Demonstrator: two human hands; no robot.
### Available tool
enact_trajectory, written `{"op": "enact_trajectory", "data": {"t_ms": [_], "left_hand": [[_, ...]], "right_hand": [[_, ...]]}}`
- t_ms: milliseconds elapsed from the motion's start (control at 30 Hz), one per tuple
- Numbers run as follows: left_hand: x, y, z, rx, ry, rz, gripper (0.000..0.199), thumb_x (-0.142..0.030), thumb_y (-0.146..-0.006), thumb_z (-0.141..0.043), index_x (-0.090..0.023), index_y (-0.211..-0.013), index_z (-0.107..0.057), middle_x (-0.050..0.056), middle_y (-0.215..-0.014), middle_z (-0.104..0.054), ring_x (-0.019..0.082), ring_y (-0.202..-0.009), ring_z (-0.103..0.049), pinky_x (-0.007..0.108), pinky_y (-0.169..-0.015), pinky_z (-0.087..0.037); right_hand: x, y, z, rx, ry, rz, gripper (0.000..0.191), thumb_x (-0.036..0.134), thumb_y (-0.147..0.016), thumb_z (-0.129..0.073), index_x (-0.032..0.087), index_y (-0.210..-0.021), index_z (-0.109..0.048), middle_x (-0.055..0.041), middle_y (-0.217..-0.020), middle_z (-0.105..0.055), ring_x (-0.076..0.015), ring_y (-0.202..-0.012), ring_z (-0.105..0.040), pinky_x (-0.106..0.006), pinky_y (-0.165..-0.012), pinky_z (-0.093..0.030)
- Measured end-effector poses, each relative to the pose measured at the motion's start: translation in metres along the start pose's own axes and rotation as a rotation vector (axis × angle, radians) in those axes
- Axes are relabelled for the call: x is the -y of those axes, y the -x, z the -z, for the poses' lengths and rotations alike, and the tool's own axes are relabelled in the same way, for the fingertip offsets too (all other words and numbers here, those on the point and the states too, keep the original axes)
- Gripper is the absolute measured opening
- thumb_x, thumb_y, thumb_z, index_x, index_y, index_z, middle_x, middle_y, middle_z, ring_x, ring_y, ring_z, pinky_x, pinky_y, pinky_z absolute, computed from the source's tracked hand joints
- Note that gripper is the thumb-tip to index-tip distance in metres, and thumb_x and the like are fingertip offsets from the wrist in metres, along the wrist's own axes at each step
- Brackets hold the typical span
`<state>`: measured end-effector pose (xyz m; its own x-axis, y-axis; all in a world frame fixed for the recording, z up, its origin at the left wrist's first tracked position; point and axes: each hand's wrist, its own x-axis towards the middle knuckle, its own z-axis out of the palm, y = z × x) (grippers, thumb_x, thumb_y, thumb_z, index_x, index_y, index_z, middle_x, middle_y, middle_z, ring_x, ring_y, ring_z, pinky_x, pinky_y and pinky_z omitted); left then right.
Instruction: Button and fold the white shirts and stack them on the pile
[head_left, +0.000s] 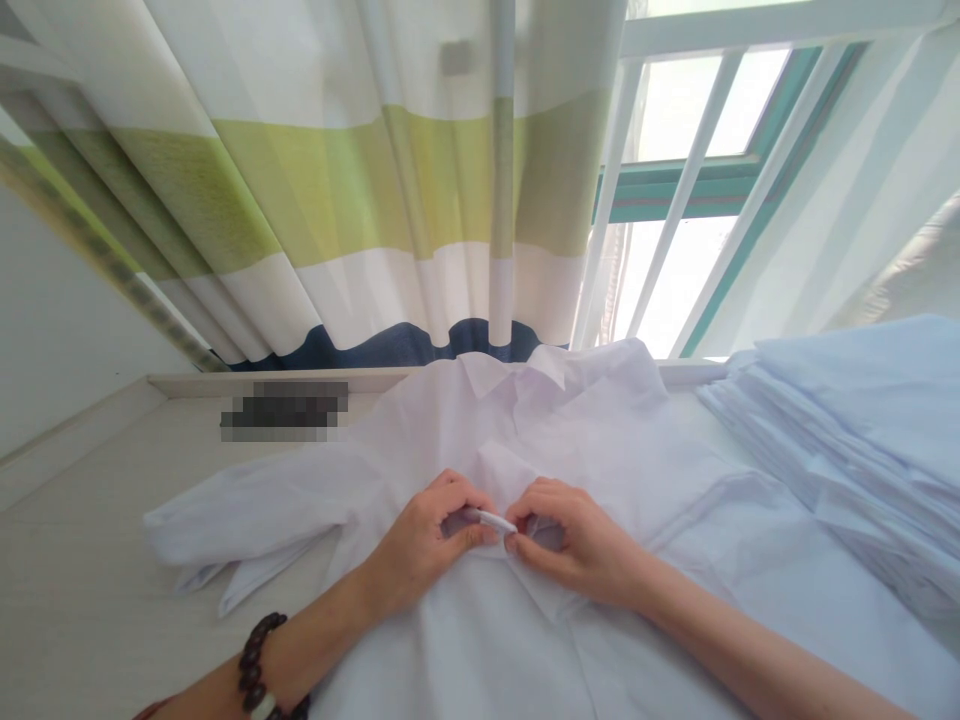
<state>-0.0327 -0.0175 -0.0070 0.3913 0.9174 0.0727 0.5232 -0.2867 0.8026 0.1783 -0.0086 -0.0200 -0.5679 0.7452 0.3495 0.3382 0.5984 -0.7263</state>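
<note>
A white short-sleeved shirt (pixel 420 430) lies spread on the pale surface, its collar toward the window and one sleeve stretched out to the left. Near its middle, my left hand (pixel 431 530) pinches a folded edge of the shirt front between thumb and fingers. Just to the right, my right hand (pixel 566 535) pinches the same raised edge, its fingertips close to those of my left hand. A dark beaded bracelet (pixel 255 660) circles my left wrist.
Folded white cloth (pixel 862 420) is stacked at the right. A blurred dark item (pixel 285 411) lies at the back left. Behind the surface's raised rim (pixel 187 385) hang striped curtains (pixel 435 180), beside white bars (pixel 686 190) before a window.
</note>
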Motion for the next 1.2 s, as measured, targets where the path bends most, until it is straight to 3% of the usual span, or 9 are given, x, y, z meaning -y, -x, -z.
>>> {"op": "enact_trajectory", "data": {"t_ms": [467, 700, 1000, 1200], "left_hand": [[-0.0031, -0.0031, 0.0027, 0.065, 0.031, 0.09, 0.019, -0.036, -0.081, -0.063, -0.02, -0.088, -0.068, 0.0, -0.084, -0.057, 0.015, -0.078, -0.053, 0.026, -0.075, -0.041], [-0.0059, -0.0012, 0.0032, 0.07, 0.027, 0.112, 0.022, -0.039, -0.082, -0.061, -0.019, -0.089, -0.067, 0.0, -0.084, -0.058, 0.016, -0.078, -0.053, 0.027, -0.075, -0.041], [-0.0054, -0.0006, 0.006, 0.1, -0.013, 0.037, 0.024, -0.041, -0.083, -0.059, -0.018, -0.089, -0.066, 0.001, -0.085, -0.058, 0.016, -0.077, -0.054, 0.025, -0.071, -0.042], [-0.0039, -0.0019, 0.0043, 0.042, -0.006, 0.053, 0.022, -0.04, -0.08, -0.063, -0.019, -0.085, -0.067, 0.0, -0.081, -0.06, 0.015, -0.074, -0.053, 0.025, -0.071, -0.042]], "right_hand": [[0.0014, -0.0016, 0.0033, 0.029, -0.067, -0.099, 0.009, 0.02, -0.081, -0.061, 0.019, -0.082, -0.069, 0.0002, -0.074, -0.066, -0.0128, -0.07, -0.057, -0.024, -0.069, -0.041], [0.002, -0.0005, 0.0027, 0.022, -0.135, -0.189, 0.006, 0.025, -0.08, -0.062, 0.02, -0.081, -0.065, 0.001, -0.077, -0.069, -0.0123, -0.068, -0.059, -0.022, -0.061, -0.041], [0.0, 0.0008, -0.0006, 0.018, -0.095, -0.158, 0.006, 0.025, -0.082, -0.06, 0.02, -0.081, -0.063, 0.0002, -0.078, -0.067, -0.0131, -0.072, -0.058, -0.022, -0.063, -0.041], [0.0016, 0.0018, 0.0008, 0.035, -0.143, -0.169, 0.008, 0.027, -0.084, -0.059, 0.019, -0.083, -0.063, 0.0006, -0.078, -0.067, -0.0118, -0.068, -0.057, -0.021, -0.058, -0.04]]}}
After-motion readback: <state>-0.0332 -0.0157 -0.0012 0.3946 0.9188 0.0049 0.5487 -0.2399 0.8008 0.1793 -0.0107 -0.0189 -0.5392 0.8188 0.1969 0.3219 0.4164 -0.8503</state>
